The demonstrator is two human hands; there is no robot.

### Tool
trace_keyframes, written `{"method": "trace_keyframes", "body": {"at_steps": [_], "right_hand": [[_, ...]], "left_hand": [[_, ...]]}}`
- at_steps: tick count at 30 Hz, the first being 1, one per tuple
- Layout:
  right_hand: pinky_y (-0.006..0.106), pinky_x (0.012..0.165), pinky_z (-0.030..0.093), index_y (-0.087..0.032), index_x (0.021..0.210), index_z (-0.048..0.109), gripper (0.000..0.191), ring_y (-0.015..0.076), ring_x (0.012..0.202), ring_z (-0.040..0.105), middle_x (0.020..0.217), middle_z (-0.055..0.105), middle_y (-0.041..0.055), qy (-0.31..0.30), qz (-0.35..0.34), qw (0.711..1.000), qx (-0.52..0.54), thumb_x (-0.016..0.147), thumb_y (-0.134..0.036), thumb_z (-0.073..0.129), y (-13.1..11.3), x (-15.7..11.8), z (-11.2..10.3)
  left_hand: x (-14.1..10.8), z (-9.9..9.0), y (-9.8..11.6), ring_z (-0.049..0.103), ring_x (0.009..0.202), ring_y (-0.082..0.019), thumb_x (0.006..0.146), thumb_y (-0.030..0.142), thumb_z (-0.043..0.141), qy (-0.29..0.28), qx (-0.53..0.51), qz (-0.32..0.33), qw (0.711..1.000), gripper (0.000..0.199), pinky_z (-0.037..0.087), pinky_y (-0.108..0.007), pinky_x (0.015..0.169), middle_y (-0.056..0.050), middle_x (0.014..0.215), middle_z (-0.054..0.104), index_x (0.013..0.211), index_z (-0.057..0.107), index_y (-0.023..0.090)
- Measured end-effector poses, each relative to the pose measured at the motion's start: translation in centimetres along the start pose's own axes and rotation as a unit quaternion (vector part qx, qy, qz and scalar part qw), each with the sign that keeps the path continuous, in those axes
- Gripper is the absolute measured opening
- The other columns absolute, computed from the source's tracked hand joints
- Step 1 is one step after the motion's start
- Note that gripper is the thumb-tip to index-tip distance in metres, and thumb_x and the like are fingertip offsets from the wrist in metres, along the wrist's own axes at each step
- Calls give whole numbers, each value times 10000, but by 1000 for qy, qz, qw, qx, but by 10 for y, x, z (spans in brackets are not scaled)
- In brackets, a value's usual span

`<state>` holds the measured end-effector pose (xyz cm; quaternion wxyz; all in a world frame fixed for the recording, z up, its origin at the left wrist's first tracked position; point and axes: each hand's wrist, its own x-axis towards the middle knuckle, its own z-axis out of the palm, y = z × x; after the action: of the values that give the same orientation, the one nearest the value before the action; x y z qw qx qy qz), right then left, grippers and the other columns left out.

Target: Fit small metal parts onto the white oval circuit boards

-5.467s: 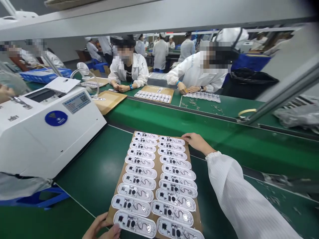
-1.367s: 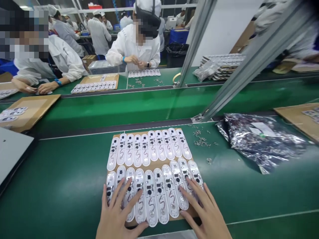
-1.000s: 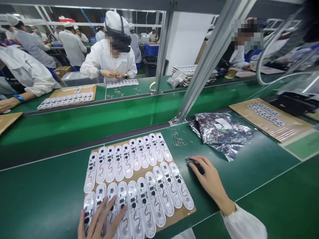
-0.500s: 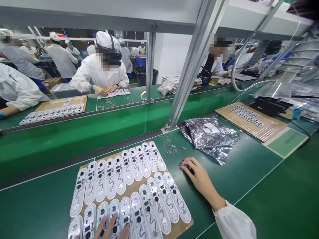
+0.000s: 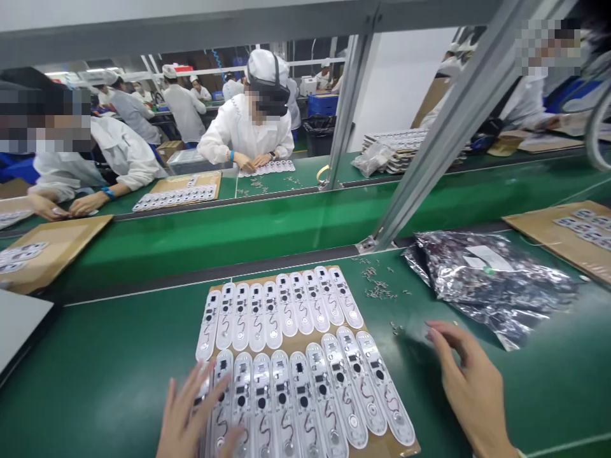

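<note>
Two rows of glossy white oblong circuit boards (image 5: 286, 305) fill a brown cardboard sheet (image 5: 382, 449); left hand (image 5: 188, 413) splayed open over them, right hand (image 5: 470, 381) open, empty, just off the sheet's right edge!

Your white oval circuit boards (image 5: 286, 305) lie side by side in two rows on a cardboard sheet (image 5: 298, 340), their thin dark wires showing.

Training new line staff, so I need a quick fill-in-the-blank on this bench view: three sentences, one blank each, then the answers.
White oblong circuit modules lie in two rows on a ____ sheet.
The left hand is over the left end of the ____ row.
The right hand is beside a crumpled ____ bag.

Answers: cardboard; lower; silver foil.
</note>
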<state>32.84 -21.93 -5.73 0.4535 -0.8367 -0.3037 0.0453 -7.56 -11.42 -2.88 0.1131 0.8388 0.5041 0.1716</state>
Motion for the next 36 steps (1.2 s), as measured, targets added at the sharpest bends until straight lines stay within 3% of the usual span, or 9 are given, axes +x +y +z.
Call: {"method": "trace_keyframes", "body": {"at_steps": [3, 5, 12, 18, 23, 33, 36], "right_hand": [[431, 904, 531, -252, 955, 619, 379, 314, 1109, 641, 1239, 665, 94, -62, 37, 993, 91, 873, -614, 540, -14, -24, 9], [453, 964, 529, -253, 920, 608, 362, 327, 1235, 579, 1377, 592, 91, -124, 48, 982, 137, 878, -606, 541, -22, -35, 20], [571, 1012, 492, -269, 904, 598, 378, 352, 1371, 451, 1546, 426, 47, -223, 88, 956, 168, 907, -630, 488, -38, -34, 40], [551, 982, 523, -278, 881, 602, 388, 349, 1368, 455, 1522, 461, 24, -242, 87, 954, 153, 905, -645, 477, -37, -30, 44], [483, 947, 565, -282, 917, 611, 317, 333, 1370, 455, 1515, 470, 25, -263, 53, 952, 145, 920, -582, 507, -30, -27, 48], [499, 1004, 513, -250, 876, 584, 317, 317, 1323, 516, 1463, 528, 86, -246, 25, 951, 186, 935, -553, 508, -54, -26, 62], [457, 987, 527, -235, 904, 593, 316, 294, 1221, 601, 1349, 612, 120, -177, 15, 964, 198, 929, -543, 526, -55, -23, 60]], "left_hand": [[10, -11, -23, 268, 1468, -363, 945, 522, 489, 4, -65, -173, 983, 570, 305, -680, 1127, -19, 1601, 306, 1484, 349, 399], [19, -12, -28, 292, 1456, -371, 931, 571, 485, 2, -114, -213, 970, 633, 363, -638, 1112, -39, 1611, 282, 1506, 312, 368], [45, -3, -7, 376, 1411, -380, 920, 627, 462, -22, -191, -245, 950, 730, 456, -563, 1076, -16, 1614, 269, 1553, 210, 363], [46, 5, -23, 388, 1408, -351, 917, 607, 493, -27, -224, -248, 942, 708, 499, -488, 1055, -20, 1596, 312, 1538, 273, 348], [45, 5, -22, 376, 1416, -351, 901, 623, 503, -14, -238, -250, 938, 710, 465, -523, 1074, -16, 1596, 317, 1526, 285, 365], [63, 1, -32, 450, 1375, -324, 888, 607, 533, 4, -248, -248, 937, 690, 487, -459, 1074, -44, 1555, 399, 1488, 368, 310], [68, -6, -33, 436, 1385, -326, 874, 631, 534, 7, -259, -247, 933, 727, 482, -467, 1075, -55, 1551, 406, 1496, 350, 303]]}}
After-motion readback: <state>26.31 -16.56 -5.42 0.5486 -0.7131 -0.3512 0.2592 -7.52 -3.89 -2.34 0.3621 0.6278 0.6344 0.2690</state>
